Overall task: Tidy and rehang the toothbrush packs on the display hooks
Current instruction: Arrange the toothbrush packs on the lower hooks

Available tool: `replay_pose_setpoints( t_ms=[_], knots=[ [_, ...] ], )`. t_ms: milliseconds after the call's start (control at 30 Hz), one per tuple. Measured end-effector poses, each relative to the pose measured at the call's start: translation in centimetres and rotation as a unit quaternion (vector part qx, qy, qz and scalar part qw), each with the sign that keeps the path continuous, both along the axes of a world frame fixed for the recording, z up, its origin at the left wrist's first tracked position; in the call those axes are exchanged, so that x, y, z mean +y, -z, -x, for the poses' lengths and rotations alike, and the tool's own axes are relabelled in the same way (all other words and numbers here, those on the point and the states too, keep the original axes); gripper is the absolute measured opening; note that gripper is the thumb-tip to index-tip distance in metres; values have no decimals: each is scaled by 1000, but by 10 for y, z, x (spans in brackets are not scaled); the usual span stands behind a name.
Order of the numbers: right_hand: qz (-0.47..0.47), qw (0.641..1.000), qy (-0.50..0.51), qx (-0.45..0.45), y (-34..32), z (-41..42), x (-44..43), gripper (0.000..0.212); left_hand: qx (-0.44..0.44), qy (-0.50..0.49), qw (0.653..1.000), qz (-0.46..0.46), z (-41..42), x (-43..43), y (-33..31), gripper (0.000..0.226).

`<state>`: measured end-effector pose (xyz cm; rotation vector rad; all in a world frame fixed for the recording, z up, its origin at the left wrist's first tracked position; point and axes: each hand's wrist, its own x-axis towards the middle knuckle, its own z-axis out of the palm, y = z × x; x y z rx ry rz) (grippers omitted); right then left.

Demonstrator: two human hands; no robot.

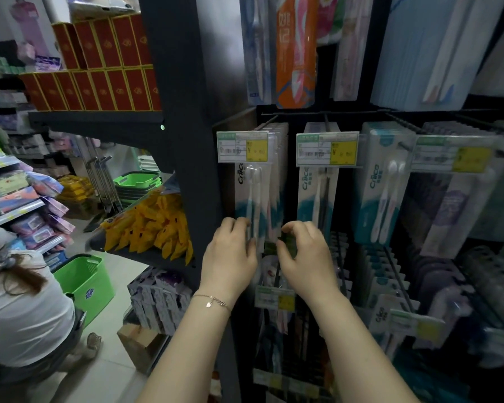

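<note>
Toothbrush packs [258, 196] hanging, left hand [229, 254] and right hand [307, 257] raised, fingers [235, 226] curled, pinching lower edge

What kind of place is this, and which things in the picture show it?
Most likely a small shop: toothbrush packs hang behind price tags, red boxes fill a shelf, and a green basket stands on the floor.
</note>
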<state>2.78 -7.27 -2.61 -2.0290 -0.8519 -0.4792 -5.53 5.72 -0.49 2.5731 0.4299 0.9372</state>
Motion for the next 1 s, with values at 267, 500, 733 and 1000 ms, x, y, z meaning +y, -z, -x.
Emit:
replay_pose_setpoints(
  t_ms=[267,500,733,1000],
  knots=[
    [15,1000,17,11,12,10,-16,20,13,3,999,-43,8,-3,17,30],
    [31,999,21,13,16,18,-20,21,13,15,998,-61,11,-10,22,27],
    [45,999,4,10,23,26,-20,22,8,23,997,-75,14,-18,24,27],
    [49,999,-19,10,30,24,-30,18,14,12,997,-76,15,-32,32,25]
  ],
)
